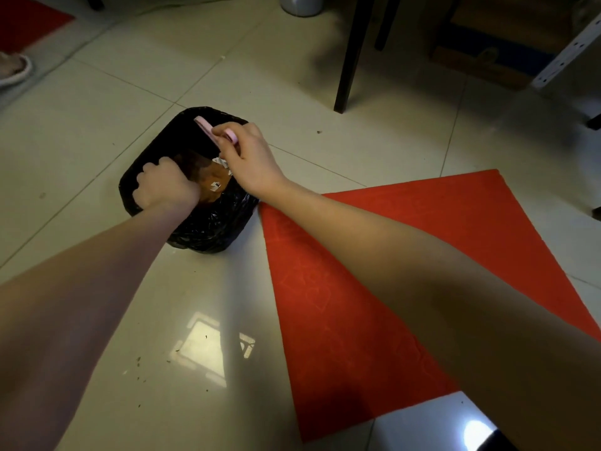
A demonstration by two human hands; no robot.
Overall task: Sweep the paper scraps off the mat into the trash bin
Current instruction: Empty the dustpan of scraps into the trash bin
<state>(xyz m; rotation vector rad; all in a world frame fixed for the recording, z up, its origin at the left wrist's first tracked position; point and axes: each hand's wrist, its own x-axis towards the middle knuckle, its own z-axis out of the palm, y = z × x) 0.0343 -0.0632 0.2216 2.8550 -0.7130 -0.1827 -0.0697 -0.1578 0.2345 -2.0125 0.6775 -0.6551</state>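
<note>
The trash bin [208,229], lined with a black bag, stands on the tiled floor at the far corner of the red mat [341,288]. Both my hands are over its opening. My right hand [250,157] grips the handle of a pink dustpan [203,125] tilted over the bin. My left hand [166,185] is curled in a fist at the bin's near-left rim, gripping what looks like a dark brown brush [195,166]. White paper scraps [215,185] lie inside the bin. I see no scraps on the visible part of the mat.
A black furniture leg [349,60] stands beyond the mat, with a cardboard box [487,56] behind it. A grey metal can [300,4] is at the far top edge. Someone's slipper [14,70] is at far left. Small dark crumbs [140,359] dot the near tiles.
</note>
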